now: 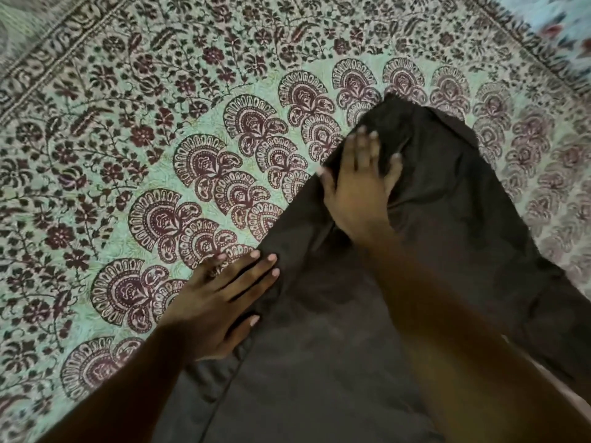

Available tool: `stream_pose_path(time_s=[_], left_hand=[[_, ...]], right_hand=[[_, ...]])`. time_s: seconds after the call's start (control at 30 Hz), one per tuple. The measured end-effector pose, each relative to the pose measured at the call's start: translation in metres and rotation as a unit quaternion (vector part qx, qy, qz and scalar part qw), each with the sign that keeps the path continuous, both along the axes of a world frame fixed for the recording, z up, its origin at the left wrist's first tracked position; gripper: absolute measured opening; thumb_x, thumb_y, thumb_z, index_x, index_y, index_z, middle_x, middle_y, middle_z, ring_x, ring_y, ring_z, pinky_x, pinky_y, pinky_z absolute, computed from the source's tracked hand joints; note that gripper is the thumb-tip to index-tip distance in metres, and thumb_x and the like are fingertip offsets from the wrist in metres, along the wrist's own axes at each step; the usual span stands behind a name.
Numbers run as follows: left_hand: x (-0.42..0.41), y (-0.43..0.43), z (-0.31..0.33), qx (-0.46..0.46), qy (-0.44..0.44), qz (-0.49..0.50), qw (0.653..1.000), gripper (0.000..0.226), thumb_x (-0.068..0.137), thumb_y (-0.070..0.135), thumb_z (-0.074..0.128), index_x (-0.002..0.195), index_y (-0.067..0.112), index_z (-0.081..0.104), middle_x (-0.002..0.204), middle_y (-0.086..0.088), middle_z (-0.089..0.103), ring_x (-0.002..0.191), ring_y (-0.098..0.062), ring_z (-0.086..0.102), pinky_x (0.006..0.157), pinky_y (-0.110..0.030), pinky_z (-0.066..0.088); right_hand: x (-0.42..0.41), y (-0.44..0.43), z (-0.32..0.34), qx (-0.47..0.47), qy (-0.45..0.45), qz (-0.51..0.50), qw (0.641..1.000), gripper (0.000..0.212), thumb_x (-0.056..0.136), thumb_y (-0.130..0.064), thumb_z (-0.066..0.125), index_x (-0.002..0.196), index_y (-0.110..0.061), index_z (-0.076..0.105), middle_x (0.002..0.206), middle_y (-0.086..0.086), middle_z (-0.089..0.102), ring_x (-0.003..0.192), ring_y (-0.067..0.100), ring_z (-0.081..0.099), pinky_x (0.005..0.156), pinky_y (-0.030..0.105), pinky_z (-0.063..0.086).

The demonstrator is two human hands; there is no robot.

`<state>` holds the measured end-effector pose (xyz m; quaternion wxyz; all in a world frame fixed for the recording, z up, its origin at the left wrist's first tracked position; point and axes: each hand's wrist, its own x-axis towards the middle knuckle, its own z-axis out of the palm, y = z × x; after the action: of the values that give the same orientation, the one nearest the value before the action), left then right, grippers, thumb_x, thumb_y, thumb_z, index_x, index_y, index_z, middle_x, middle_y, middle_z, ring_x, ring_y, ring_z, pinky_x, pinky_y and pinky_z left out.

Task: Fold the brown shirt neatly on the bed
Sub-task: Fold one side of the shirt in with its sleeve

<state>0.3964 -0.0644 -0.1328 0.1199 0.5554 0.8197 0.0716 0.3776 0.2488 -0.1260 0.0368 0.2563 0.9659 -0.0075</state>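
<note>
1. Count: one brown shirt point(335, 362), one patterned bedspread point(134, 129) covering the bed, two bare hands.
2. Location of shirt: it lies on the bedspread in the near right part of the scene, running from the near edge up to a narrow far end right of centre.
3. Left hand point(220, 310): laid flat, palm down, fingers spread apart, on the left edge of the shirt. The fingertips rest on the dark cloth; the outer part of the hand lies over the bedspread. It grips nothing.
4. Right hand point(359, 187): laid flat, palm down, fingers spread, pressing on the far part of the shirt, where the cloth is bunched into creases. It grips nothing that can be seen.
5. Second cloth: a pale blue fabric with red flowers point(566, 24) shows at the far right corner, blurred.
6. Writing: no brand, label or lettering can be read on any item.
7. Hidden or unclear: the near end of the shirt is cut off by the picture's edge; the right forearm covers much of its middle. Collar, sleeves and buttons cannot be made out. Both forearms are blurred.
</note>
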Motion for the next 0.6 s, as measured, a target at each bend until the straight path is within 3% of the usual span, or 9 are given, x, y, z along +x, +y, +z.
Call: stream_pose_path(time_s=[0.07,0.17,0.4,0.5,0.6], left_hand=[[-0.001,0.001,0.001,0.003,-0.002,-0.003,1.0,0.081,0.091,0.049,0.058,0.164,0.022,0.032,0.175,0.002,0.019,0.159,-0.019,0.025,0.117,-0.053,0.034],[-0.002,0.001,-0.001,0.007,0.001,-0.001,1.0,0.082,0.09,0.049,0.059,0.163,0.021,0.035,0.174,0.002,0.02,0.159,-0.019,0.026,0.116,-0.053,0.033],[-0.004,0.001,0.0,0.005,-0.018,0.001,1.0,0.084,0.088,0.049,0.061,0.163,0.022,0.035,0.174,0.002,0.022,0.159,-0.018,0.027,0.115,-0.054,0.036],[-0.003,0.001,0.001,-0.002,-0.025,0.002,1.0,0.083,0.089,0.05,0.059,0.164,0.022,0.033,0.175,0.002,0.019,0.159,-0.018,0.025,0.115,-0.054,0.036],[-0.004,0.0,0.001,-0.005,-0.03,-0.002,1.0,0.083,0.091,0.05,0.056,0.164,0.022,0.031,0.175,0.002,0.017,0.16,-0.019,0.023,0.117,-0.055,0.034]], right_hand=[[0.014,-0.015,-0.01,-0.017,-0.003,0.032,0.999,0.086,0.1,-0.072,0.028,0.162,-0.012,0.027,0.172,0.01,0.018,0.16,0.027,0.012,0.121,0.062,0.006],[0.001,0.004,-0.019,-0.056,-0.007,-0.035,0.998,0.09,0.096,-0.079,0.028,0.166,-0.024,0.013,0.174,0.007,0.006,0.161,0.027,0.004,0.122,0.062,0.008],[-0.048,0.027,-0.01,-0.055,-0.023,-0.142,0.988,0.092,0.099,-0.075,0.027,0.165,-0.013,0.015,0.173,0.015,0.0,0.16,0.034,-0.007,0.124,0.064,-0.003],[-0.021,-0.016,-0.005,-0.017,0.005,-0.124,0.992,0.092,0.099,-0.072,0.022,0.165,-0.008,0.015,0.173,0.018,-0.002,0.16,0.037,-0.005,0.124,0.063,-0.001],[0.03,-0.059,-0.011,-0.047,0.029,-0.041,0.998,0.092,0.099,-0.073,0.024,0.164,-0.008,0.017,0.173,0.016,0.004,0.16,0.035,0.001,0.126,0.057,0.008]])
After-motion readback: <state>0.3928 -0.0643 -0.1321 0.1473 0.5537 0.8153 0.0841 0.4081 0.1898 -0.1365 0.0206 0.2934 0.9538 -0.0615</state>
